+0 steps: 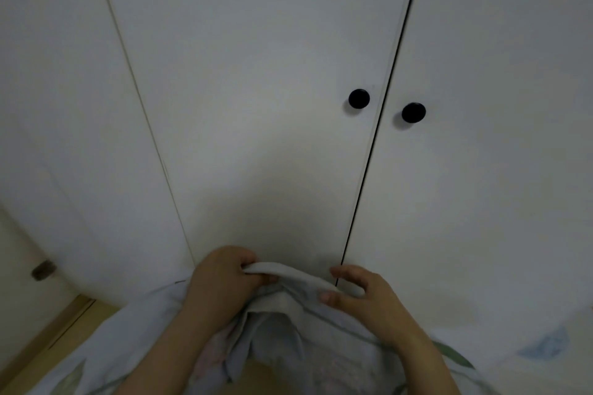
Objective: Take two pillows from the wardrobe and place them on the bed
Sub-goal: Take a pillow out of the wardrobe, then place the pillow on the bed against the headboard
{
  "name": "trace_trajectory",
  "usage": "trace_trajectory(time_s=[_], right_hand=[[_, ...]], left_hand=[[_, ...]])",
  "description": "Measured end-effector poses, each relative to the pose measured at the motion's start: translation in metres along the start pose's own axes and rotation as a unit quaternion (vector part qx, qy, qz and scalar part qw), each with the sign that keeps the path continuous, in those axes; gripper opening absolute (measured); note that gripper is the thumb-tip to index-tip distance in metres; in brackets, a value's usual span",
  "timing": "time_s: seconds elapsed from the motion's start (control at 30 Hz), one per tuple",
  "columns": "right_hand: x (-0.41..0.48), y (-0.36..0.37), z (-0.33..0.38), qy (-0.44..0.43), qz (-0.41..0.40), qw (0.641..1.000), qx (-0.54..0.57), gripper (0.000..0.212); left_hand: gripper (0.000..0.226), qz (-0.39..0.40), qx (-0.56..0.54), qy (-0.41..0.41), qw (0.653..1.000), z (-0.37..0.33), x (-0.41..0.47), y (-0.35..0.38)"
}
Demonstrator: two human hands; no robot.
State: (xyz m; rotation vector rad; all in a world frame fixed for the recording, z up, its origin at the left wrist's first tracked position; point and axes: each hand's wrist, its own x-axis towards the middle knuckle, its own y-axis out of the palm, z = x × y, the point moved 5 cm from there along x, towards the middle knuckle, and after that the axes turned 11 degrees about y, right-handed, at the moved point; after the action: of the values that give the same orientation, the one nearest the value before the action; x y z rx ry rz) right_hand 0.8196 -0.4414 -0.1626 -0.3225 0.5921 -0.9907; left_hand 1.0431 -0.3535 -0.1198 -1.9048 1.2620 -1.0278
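Observation:
The white wardrobe [263, 106] fills the view straight ahead, its doors closed, with two round black knobs [359, 98] on either side of the dark door gap. Low in the view lies a pale blue-grey cloth with a faint leaf print [288, 301]; whether it is a pillow or a cover I cannot tell. My left hand [221, 279] grips a bunched fold of this cloth at its top edge. My right hand [362, 295] pinches the same fold a little to the right, fingers partly spread.
A light wooden floor [41, 340] shows at the lower left. A small dark doorstop or handle [43, 270] sticks out by the left wall. More printed fabric [542, 343] lies at the lower right.

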Motion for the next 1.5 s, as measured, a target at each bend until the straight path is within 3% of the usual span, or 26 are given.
trace_trajectory(time_s=[0.13,0.27,0.43,0.57,0.7,0.9,1.07,1.2,1.5], right_hand=[[-0.002,0.017,0.006,-0.033,0.002,0.999,-0.021,0.02],[0.006,0.05,0.025,-0.079,-0.01,0.996,-0.044,0.038],[0.011,0.106,0.057,-0.155,0.003,0.982,-0.105,0.041],[0.001,0.165,0.094,-0.219,0.046,0.964,-0.141,0.04],[-0.021,0.226,0.136,-0.279,0.087,0.944,-0.154,0.063],[-0.06,0.327,0.195,-0.364,0.15,0.897,-0.2,0.05],[-0.094,0.405,0.23,-0.382,0.205,0.879,-0.197,0.063],[-0.135,0.468,0.252,-0.421,0.247,0.848,-0.205,0.046],[-0.219,0.584,0.278,-0.456,0.362,0.786,-0.208,0.049]], left_hand=[[0.057,-0.017,-0.037,-0.038,0.998,0.013,-0.016,-0.011],[0.044,-0.042,-0.06,-0.091,0.993,0.033,-0.045,-0.027],[0.023,-0.094,-0.07,-0.169,0.979,0.072,-0.093,-0.056],[0.018,-0.142,-0.081,-0.242,0.956,0.109,-0.146,-0.09],[0.021,-0.193,-0.075,-0.285,0.936,0.138,-0.203,-0.129],[0.021,-0.274,-0.077,-0.35,0.892,0.182,-0.293,-0.186],[0.022,-0.325,-0.065,-0.394,0.857,0.21,-0.362,-0.225],[0.031,-0.356,-0.044,-0.43,0.829,0.229,-0.426,-0.253],[0.028,-0.417,-0.008,-0.514,0.75,0.241,-0.545,-0.291]])
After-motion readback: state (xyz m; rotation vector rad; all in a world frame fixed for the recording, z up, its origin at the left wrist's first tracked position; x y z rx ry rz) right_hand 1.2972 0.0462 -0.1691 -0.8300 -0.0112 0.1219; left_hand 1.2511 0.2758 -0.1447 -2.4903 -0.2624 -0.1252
